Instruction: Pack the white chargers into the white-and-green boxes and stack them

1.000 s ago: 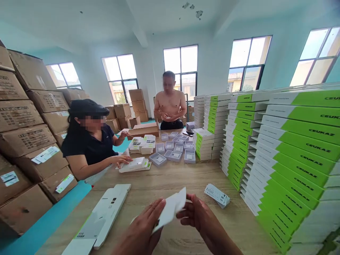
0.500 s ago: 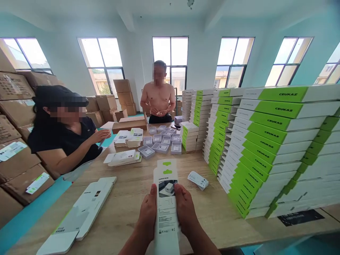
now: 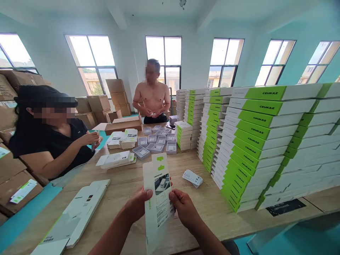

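Pinching a printed CEUKAZ carton [image 3: 159, 198] by its two long sides, the left hand [image 3: 138, 204] and the right hand [image 3: 185, 208] hold it roughly upright, tilted a little, at the lower centre of the head view. The left fingers are clamped on one side with the thumb over the front; the right fingers are pressed together on the opposite edge. Gripping both sides probably keeps the thin board steady and its printed panel turned toward the wearer. Two adjoining faces show, so it seems at least partly squared out, though its inside is hidden. On the worktop [image 3: 209, 212], flat cartons [image 3: 77, 212] overlap at the lower left, and their flatness suggests nothing is in them. Loosely piled label cards [image 3: 192, 178] lie near the right hand, perhaps for easy reach. At mid-frame, translucent trays [image 3: 141, 152] stand open-topped, several showing pale rectangular pieces too small to identify. Behind them, left of centre, is an open cardboard box [image 3: 124, 126], its contents out of sight. Boxed cartons [image 3: 261, 138] fill the right of the frame in tall columns, green bands aligned, presumably for tidy, stable stacking; whether they are filled cannot be told.
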{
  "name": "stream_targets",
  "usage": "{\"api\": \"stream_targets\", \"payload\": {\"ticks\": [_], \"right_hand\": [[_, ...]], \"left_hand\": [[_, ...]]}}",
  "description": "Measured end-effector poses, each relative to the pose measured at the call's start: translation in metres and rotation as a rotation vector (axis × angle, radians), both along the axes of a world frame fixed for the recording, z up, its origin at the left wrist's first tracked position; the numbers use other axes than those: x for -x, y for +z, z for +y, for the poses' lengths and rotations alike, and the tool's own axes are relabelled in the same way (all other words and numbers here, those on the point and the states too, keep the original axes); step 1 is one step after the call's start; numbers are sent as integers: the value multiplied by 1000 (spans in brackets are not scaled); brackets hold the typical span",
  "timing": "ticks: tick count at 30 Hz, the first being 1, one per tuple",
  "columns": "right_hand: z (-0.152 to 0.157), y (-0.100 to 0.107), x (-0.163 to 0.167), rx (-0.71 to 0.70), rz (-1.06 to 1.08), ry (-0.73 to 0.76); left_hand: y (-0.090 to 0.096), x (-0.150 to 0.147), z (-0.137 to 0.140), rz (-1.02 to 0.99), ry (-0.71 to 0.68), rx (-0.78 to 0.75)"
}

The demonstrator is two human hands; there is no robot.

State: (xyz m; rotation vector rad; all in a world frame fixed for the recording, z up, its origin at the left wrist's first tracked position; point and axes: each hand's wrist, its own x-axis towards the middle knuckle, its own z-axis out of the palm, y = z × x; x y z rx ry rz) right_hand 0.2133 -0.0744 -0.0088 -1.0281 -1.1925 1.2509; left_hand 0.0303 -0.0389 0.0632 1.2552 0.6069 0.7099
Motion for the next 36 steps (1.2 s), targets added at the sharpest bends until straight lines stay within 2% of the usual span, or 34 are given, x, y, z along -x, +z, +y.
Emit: {"api": "stream_targets", "payload": {"ticks": [3,5,8,10,13,18,21,23,26,27,29,32,36], "right_hand": [[2,26,-16,9,68,-5],[1,48,-23,45,232,128],[-2,71,-28,77,374,336],[-1,76,-29,96,399,362],[0,73,-30,145,454,369],[3,72,-26,210,508,417],[6,72,-17,215,427,345],[10,72,-13,148,202,251],[13,73,-13,-36,-202,137],[13,75,-15,-75,-276,113],[11,80,-20,-127,-362,101],[4,90,-26,-260,-567,142],[-3,99,-25,-407,-799,159]], "left_hand": [[3,4,2,212,153,-335],[3,7,1,421,215,-594],[8,9,-3,728,183,-904],[12,10,-6,852,135,-1029],[12,11,-8,856,106,-1154],[-2,14,-8,709,187,-1368],[-6,8,-10,752,204,-1432],[-6,1,-13,776,236,-1474],[-7,-4,-15,760,300,-1518],[-7,-3,-16,739,314,-1493],[-4,3,-18,705,320,-1348],[9,14,-20,647,225,-1092],[35,20,-21,593,32,-1049]]}}
